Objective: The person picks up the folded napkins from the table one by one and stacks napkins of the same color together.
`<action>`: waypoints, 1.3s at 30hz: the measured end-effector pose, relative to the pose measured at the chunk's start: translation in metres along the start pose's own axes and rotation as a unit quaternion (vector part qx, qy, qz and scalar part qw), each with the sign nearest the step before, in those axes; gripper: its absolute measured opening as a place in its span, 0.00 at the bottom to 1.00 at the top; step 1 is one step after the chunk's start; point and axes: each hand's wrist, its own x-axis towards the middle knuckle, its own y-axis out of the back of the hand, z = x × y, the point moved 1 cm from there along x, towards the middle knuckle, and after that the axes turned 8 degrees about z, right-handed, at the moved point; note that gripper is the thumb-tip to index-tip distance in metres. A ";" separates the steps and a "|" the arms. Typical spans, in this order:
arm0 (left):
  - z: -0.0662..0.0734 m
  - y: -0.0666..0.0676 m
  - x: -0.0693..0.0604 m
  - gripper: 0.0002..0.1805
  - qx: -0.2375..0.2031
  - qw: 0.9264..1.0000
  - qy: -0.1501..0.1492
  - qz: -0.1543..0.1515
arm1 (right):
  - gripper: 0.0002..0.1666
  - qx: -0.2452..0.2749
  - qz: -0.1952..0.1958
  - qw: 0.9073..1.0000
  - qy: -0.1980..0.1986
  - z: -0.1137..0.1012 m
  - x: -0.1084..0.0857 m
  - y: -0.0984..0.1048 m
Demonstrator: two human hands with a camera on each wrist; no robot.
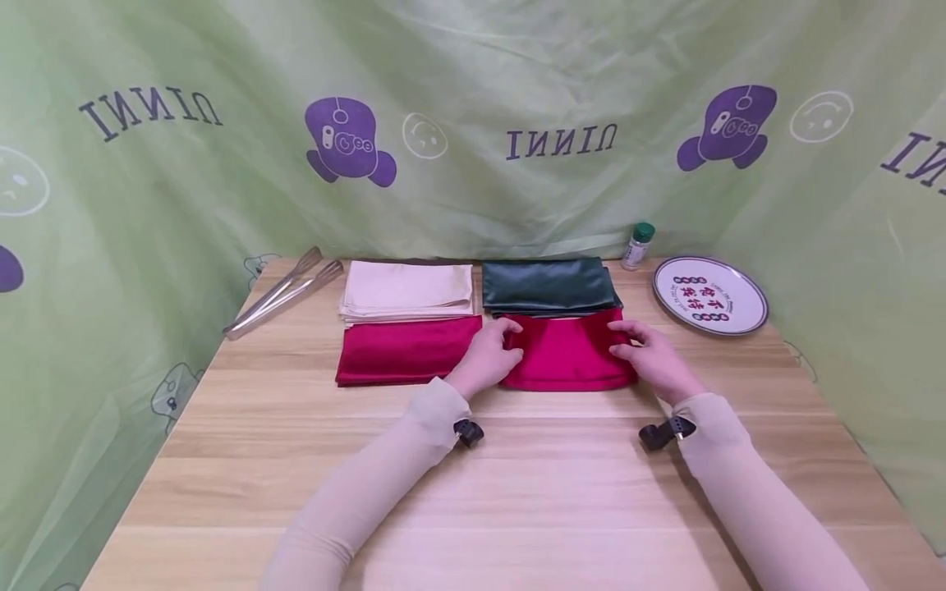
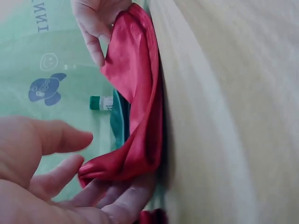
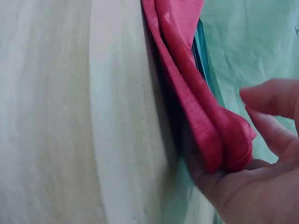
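Note:
Both hands hold a folded red satin cloth by its two ends, in front of a dark green folded cloth. My left hand has fingers curled beneath the cloth's left end; the fingertips nearest the left wrist camera stay off it. At the opposite end, my right hand supports the cloth's edge from below, two digits standing apart from it. The cloth's ends bend upward in the left wrist view. A second red folded cloth lies flat beside my left hand.
A stack of cream folded cloths lies behind the left red cloth. Metal tongs rest at the table's back left edge. At the back right are a green-capped shaker bottle and a white plate. Printed green curtains surround the wooden table.

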 end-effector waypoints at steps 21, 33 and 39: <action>-0.012 0.048 -0.015 0.24 -0.175 0.978 0.053 0.103 | 0.23 0.216 0.030 0.974 -0.055 -0.021 0.017 -0.031; -0.049 0.100 -0.043 0.25 -0.159 0.975 0.063 0.142 | 0.29 0.189 -0.014 0.982 -0.024 -0.040 0.019 -0.091; -0.073 0.124 -0.048 0.26 -0.183 0.965 0.089 0.164 | 0.29 0.180 -0.021 0.983 -0.014 -0.050 0.021 -0.121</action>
